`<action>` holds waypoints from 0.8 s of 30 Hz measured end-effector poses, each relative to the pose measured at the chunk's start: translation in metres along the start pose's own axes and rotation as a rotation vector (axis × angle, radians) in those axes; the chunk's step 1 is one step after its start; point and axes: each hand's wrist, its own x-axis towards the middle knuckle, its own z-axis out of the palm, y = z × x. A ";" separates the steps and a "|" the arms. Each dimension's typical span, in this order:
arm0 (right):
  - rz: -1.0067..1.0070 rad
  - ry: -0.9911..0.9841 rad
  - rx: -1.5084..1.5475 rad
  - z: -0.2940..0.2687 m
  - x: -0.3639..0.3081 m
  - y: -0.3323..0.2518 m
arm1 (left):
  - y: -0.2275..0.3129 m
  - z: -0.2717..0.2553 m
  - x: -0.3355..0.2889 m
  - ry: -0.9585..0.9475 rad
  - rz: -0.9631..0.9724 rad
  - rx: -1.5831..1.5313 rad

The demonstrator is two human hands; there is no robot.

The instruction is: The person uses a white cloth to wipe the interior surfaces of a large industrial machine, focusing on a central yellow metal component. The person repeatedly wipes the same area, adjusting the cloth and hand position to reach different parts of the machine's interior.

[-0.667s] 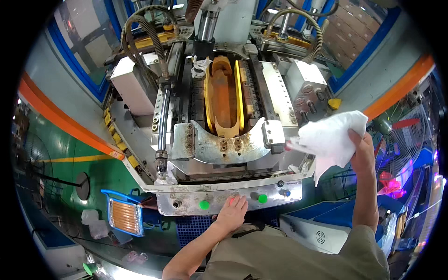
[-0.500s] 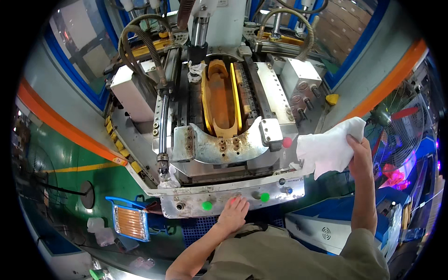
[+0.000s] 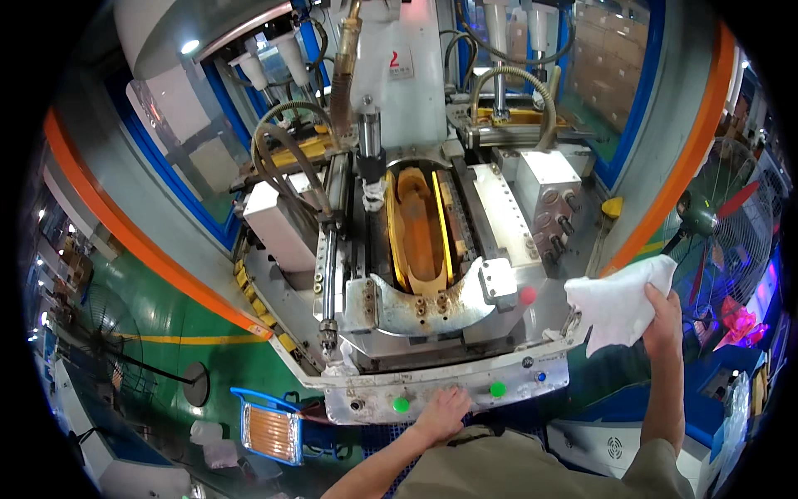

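My left hand (image 3: 445,412) lies on the metal control panel (image 3: 532,391) at the machine's front edge, fingers stretched out between two green buttons (image 3: 401,405). What is under its fingertips is hidden. To the right, my right hand (image 3: 662,324) grips a white cloth (image 3: 619,303) by its right side, thumb on top. The cloth hangs in the air beside the machine. Behind the panel is a long, brown-orange mould (image 3: 420,233) with yellow edges, held between dark side blocks. A curved, rust-stained steel plate (image 3: 424,314) closes its near end.
A steel rod (image 3: 330,274) and ribbed hoses stand left of the mould, a white block (image 3: 550,187) right of it. A red knob (image 3: 528,295) sits near the cloth. Orange-edged guards flank the machine. A blue-framed stool (image 3: 270,428) is lower left; a caged fan (image 3: 702,216) stands right.
My view has tilted up, so the machine sits lower and further right in the picture. My left hand stays on the panel, and my right hand still holds the cloth up.
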 end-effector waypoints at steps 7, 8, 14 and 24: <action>0.000 -0.018 -0.014 -0.008 0.014 -0.004 | 0.003 -0.012 0.010 -0.068 -0.034 -0.010; 0.004 -0.030 -0.019 -0.006 0.016 -0.004 | 0.003 -0.010 0.009 -0.057 -0.043 -0.014; 0.031 -0.030 0.041 -0.002 0.040 -0.001 | -0.004 -0.015 0.012 -0.104 -0.072 -0.123; 0.075 -0.140 0.015 -0.007 0.115 0.005 | 0.000 -0.047 0.041 -0.347 -0.387 -0.964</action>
